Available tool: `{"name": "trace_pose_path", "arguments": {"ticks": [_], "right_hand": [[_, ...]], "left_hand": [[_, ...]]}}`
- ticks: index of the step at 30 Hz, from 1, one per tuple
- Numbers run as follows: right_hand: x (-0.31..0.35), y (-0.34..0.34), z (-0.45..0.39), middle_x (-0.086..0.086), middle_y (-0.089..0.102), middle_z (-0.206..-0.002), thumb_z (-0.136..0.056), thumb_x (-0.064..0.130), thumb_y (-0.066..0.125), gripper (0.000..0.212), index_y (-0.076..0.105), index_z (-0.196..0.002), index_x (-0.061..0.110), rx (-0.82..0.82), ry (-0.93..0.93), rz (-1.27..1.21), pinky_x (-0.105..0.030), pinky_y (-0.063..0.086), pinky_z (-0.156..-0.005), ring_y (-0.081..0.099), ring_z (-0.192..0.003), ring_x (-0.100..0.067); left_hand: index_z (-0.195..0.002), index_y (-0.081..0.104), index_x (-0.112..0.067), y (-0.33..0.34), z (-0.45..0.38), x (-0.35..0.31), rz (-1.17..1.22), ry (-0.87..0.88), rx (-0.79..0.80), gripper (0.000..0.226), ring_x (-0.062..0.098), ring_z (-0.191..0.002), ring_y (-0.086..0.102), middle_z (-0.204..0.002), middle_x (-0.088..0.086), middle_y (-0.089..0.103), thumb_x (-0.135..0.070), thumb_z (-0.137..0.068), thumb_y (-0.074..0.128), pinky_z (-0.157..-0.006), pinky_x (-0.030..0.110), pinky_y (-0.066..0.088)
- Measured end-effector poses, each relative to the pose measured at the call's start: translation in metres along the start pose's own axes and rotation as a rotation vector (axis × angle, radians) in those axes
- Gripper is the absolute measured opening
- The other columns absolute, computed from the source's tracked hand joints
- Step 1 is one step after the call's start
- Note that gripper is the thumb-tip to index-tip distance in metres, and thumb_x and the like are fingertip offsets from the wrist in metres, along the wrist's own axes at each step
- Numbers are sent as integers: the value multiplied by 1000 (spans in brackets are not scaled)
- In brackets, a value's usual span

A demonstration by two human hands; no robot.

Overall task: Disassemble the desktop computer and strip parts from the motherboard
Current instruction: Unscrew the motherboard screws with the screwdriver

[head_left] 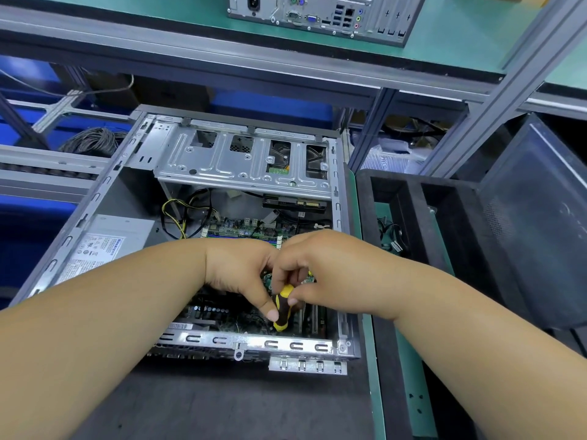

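On the dark bench, inside the open computer case, both your hands, left hand and right hand, pinch the screwdriver, so a slip could scratch the motherboard.

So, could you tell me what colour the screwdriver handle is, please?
Yellow and black screwdriver handle, head view.

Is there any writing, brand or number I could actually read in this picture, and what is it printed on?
Power supply label: a blue brand word runs along one edge, too blurred to read; the small print and approval marks are illegible too.
Barcode sticker on the motherboard: too small to read.
Second computer on the shelf: coloured ports, no readable text.
Nothing else carries legible writing.
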State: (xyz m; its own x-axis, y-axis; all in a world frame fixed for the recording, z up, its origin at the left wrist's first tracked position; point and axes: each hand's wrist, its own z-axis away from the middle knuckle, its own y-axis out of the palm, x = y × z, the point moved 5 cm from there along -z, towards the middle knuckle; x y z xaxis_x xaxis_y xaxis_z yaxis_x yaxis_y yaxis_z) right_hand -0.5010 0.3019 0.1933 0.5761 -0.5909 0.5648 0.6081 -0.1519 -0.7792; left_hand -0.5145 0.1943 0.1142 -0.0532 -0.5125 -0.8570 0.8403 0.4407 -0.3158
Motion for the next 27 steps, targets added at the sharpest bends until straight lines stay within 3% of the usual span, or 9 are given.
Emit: {"name": "trace_pose_path", "arguments": {"ticks": [3, 6, 11, 15, 20, 22, 27], "right_hand": [[0, 0, 0, 6, 61, -95, -81, 5, 74, 22, 74, -98, 20, 28, 0, 15, -36, 49, -83, 60, -88, -12], [0, 0, 1, 10, 60, -96, -81, 5, 75, 24, 74, -100, 20, 39, -14, -4, -36, 48, -87, 59, -92, -11], [-2, -1, 2, 7, 59, -99, -83, 26, 78, 23, 70, -103, 19, -22, -16, -12, -26, 47, -82, 56, -87, -4], [0, 0, 0, 6, 60, -98, -85, 17, 75, 14, 72, -99, 18, -21, -13, 8, -30, 47, -80, 55, -83, -5], [2, 0, -1, 8, 62, -98, -82, 7, 76, 20, 75, -97, 19, 46, -41, -16, -33, 48, -84, 56, -87, -8], [2, 1, -1, 6, 63, -98, -80, 1, 74, 23, 75, -97, 18, 67, -52, -29, -35, 48, -85, 59, -90, -12], [-5, -1, -2, 9, 64, -97, -82, 11, 75, 22, 74, -102, 20, 32, -45, -45, -32, 48, -85, 59, -89, -9]], "left_hand": [[-93, 73, -11, -1, 0, 2, 13, 1, -10, 23, 4, -90, 63, -90, -18, 71, -13, -72, 83, -93, 23, 45], [-91, 73, -9, -1, -1, 2, -15, -11, -15, 24, -5, -81, 61, -82, -23, 68, -15, -71, 84, -80, 10, 42], [-78, 69, -26, 1, -2, 0, -54, -13, -37, 21, -7, -72, 58, -75, -21, 65, -26, -67, 87, -69, 6, 41], [-71, 66, -40, 4, -3, 1, -71, -7, -8, 23, -9, -71, 58, -72, -26, 64, -30, -67, 86, -70, 6, 41], [-92, 72, -11, -1, -1, 2, -25, 3, 16, 25, -9, -80, 60, -83, -25, 67, -17, -71, 84, -77, 6, 41], [-95, 73, -8, -1, -2, 3, -24, -9, 20, 27, -8, -82, 60, -86, -24, 69, -16, -72, 84, -79, 7, 41], [-78, 70, -30, 0, -4, 4, -75, -29, 0, 19, -4, -75, 60, -78, -20, 68, -26, -69, 86, -74, 10, 43]]}}
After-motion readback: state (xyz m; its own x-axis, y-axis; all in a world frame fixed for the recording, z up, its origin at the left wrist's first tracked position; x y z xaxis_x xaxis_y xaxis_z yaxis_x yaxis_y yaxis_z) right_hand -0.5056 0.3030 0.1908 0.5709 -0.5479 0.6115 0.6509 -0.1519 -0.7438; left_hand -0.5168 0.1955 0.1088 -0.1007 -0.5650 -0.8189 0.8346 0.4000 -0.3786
